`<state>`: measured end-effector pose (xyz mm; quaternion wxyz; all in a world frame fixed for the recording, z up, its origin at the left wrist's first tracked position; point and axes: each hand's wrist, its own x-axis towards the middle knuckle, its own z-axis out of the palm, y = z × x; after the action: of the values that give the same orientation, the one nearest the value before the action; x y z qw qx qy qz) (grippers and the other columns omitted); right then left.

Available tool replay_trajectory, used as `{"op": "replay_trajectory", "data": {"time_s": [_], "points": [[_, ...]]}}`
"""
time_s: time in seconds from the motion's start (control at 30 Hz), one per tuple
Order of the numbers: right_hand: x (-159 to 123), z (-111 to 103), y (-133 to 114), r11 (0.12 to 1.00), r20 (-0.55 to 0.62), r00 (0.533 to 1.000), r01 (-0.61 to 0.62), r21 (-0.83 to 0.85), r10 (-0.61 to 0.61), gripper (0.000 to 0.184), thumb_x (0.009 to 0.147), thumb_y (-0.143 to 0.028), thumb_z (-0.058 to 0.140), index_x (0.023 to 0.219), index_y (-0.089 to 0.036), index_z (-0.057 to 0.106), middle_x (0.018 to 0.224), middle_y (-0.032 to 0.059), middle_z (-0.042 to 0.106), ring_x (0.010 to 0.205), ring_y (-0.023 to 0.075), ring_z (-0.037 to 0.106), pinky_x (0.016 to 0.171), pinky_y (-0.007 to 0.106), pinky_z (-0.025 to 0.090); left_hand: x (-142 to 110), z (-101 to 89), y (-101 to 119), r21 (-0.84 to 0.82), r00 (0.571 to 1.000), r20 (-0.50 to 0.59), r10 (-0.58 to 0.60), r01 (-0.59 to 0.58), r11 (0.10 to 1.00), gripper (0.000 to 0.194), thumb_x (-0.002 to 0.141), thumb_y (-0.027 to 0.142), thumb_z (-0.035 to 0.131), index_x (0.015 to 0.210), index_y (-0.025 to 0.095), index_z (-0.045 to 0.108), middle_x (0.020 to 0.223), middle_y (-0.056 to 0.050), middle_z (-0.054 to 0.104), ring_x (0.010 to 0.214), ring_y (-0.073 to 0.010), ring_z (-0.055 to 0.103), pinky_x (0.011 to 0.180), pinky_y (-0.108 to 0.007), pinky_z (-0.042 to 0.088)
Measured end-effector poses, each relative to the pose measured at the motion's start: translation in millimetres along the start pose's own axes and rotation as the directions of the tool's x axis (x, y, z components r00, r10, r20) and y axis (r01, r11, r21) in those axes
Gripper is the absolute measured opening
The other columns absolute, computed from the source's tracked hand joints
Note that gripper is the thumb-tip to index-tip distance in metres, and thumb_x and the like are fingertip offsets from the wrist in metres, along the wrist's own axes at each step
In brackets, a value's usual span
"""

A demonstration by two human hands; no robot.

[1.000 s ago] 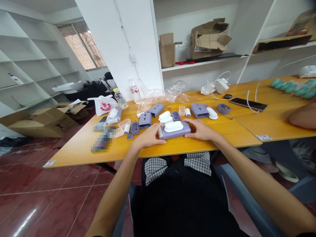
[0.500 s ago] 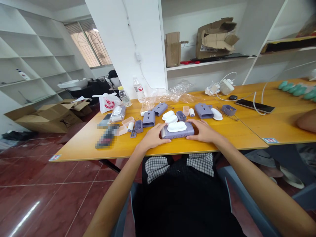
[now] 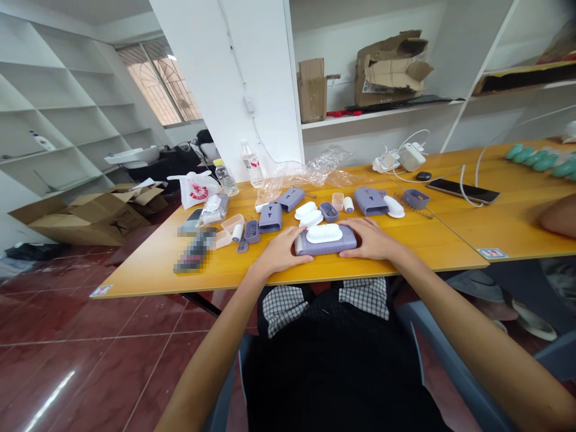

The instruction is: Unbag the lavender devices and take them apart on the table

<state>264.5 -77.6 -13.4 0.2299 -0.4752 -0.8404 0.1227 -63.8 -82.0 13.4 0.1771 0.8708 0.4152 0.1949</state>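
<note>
A purple scrubbing brush (image 3: 348, 241) with a white bristled head (image 3: 324, 233) facing up lies near the table's front edge. Its left end is in my left hand (image 3: 282, 251), thumb in front and fingers behind. My right hand (image 3: 371, 241) grips the opposite end the same way. Just beyond it are loose white oval brush heads (image 3: 308, 212) and a small purple cup-like part (image 3: 329, 211). Purple housings (image 3: 270, 217) stand to the left, with another purple housing (image 3: 369, 201) to the right beside a white brush head (image 3: 395, 207).
Around lie clear boxes (image 3: 220, 240), a white roller-like piece (image 3: 237, 233), a purple tray (image 3: 416, 198), springs and crumpled plastic film (image 3: 330, 159). Bottles (image 3: 252, 165) stand at the back. A phone (image 3: 463, 191) with a cable lies right, near another person's arm (image 3: 558, 219).
Both hands stay on the brush, which looks almost unmoved. The whole view has shifted very slightly.
</note>
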Motion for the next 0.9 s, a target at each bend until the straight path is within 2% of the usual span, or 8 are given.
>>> {"op": "replay_trajectory", "data": {"time_s": [0.37, 0.9], "points": [[-0.5, -0.2, -2.3, 1.000, -0.007, 1.000, -0.017, 0.007, 0.017, 0.085, 0.075, -0.068, 0.086, 0.148, -0.031, 0.061, 0.152, 0.0117, 0.067, 0.143, 0.0444, 0.057, 0.124, 0.068, 0.034, -0.1, -1.3, 1.9, -0.009, 1.000, 0.006, -0.002, 0.002, 1.000, 0.089, 0.086, 0.057, 0.083, 0.162, 0.028, 0.048, 0.158, -0.013, 0.057, 0.143, -0.0382, 0.059, 0.122, -0.056, 0.047], [-0.5, -1.3, -3.6, 1.000, -0.011, 1.000, -0.013, 0.001, 0.013, 0.084, 0.075, -0.067, 0.086, 0.146, -0.030, 0.062, 0.152, 0.0127, 0.067, 0.144, 0.0457, 0.057, 0.124, 0.068, 0.034, -0.8, 2.9, -1.6, 0.008, 1.000, -0.012, 0.012, -0.012, 1.000, 0.088, 0.089, 0.058, 0.080, 0.164, 0.030, 0.044, 0.161, -0.014, 0.054, 0.147, -0.0384, 0.056, 0.125, -0.058, 0.045]]}}
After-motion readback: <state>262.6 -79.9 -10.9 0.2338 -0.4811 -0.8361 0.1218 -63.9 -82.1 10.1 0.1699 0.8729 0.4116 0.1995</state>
